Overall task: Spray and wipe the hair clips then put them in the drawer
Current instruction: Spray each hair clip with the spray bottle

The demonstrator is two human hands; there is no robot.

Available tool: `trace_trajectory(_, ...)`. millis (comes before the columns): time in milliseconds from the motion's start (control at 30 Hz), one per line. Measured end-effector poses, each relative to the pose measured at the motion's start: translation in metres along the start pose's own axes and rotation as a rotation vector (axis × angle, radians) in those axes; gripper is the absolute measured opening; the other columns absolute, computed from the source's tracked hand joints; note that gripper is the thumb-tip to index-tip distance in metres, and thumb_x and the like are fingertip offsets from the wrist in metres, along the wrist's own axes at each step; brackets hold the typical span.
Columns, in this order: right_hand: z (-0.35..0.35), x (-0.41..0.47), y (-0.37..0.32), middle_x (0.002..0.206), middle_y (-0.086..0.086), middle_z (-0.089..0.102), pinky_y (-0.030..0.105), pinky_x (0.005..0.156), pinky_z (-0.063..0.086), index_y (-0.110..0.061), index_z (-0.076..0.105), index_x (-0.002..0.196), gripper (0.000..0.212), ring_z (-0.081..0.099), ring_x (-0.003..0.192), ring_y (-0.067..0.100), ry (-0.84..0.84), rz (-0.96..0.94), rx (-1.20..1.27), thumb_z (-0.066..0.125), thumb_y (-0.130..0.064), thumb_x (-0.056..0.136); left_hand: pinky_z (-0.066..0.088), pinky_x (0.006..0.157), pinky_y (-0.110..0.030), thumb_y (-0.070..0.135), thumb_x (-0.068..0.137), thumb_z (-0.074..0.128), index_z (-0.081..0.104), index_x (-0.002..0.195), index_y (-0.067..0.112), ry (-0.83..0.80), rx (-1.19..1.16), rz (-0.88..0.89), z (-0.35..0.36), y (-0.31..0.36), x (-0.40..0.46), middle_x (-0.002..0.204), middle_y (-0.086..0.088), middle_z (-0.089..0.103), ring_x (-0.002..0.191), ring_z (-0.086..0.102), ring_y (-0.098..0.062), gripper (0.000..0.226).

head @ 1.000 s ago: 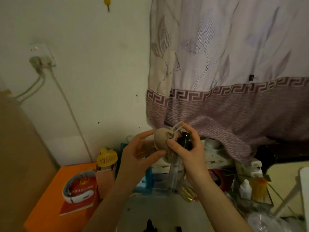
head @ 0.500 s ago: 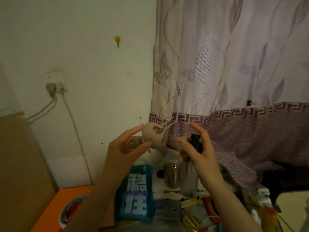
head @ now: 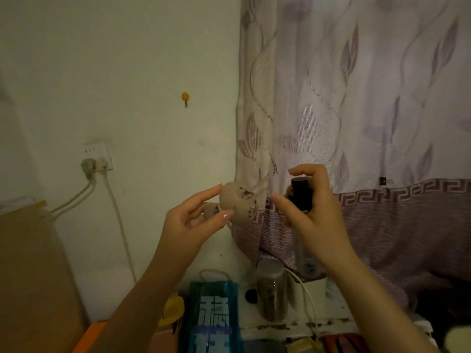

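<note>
In front of the pale wall, the left hand point(head: 188, 220) pinches a rounded beige plastic claw hair clip point(head: 235, 203) between thumb and fingers, just beside the right hand point(head: 314, 207), which grips a clear spray bottle with a black cap point(head: 300, 196), forefinger arched above it.

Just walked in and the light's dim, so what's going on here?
A person holds a beige hair clip up in the left hand, pinched between fingertips. The right hand grips a spray bottle with a dark cap, index finger over the top, beside the clip. No wiping cloth or drawer shows.
</note>
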State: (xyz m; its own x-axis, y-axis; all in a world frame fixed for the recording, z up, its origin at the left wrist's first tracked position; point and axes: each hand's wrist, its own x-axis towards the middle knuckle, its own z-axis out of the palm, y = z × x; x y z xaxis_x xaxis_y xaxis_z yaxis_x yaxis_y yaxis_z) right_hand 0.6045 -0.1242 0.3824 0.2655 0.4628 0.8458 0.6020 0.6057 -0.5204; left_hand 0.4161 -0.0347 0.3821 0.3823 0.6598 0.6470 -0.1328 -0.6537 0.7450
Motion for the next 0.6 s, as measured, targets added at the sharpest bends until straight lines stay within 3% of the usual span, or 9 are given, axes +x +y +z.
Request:
trace_trajectory(200, -0.001, 0.017, -0.012, 0.075, -0.001, 0.058, 0.041, 0.061, 0.052, -0.034, 0.042, 0.095, 0.028, 0.059, 0.064, 0.016, 0.030, -0.066, -0.064, 0.064, -0.042, 0.080, 0.053, 0.081, -0.014, 0.028, 0.067, 0.073, 0.062, 0.118, 0.032, 0.007, 0.070, 0.052, -0.002, 0.011, 0.008, 0.101, 0.015, 0.072, 0.093, 0.068, -0.005, 0.052)
trace_trajectory(433, -0.004, 0.017, -0.014, 0.067, -0.003, 0.054, 0.032, 0.053, 0.048, -0.029, 0.043, 0.090, 0.022, 0.055, 0.055, 0.011, 0.090, -0.090, -0.106, 0.061, -0.040, 0.083, 0.046, 0.072, -0.003, 0.027, 0.068, 0.071, 0.061, 0.117, 0.033, 0.017, 0.102, 0.102, -0.004, 0.025, 0.011, 0.098, 0.024, 0.070, 0.093, 0.065, 0.005, 0.050)
trace_trajectory(600, -0.008, 0.014, -0.014, 0.063, -0.003, 0.055, 0.037, 0.053, 0.048, -0.024, 0.042, 0.085, 0.023, 0.054, 0.052, 0.012, 0.110, -0.088, -0.107, 0.061, -0.036, 0.085, 0.050, 0.077, -0.010, 0.026, 0.069, 0.073, 0.063, 0.118, 0.030, 0.016, 0.086, 0.107, -0.003, 0.028, 0.012, 0.093, 0.011, 0.073, 0.091, 0.069, -0.006, 0.050)
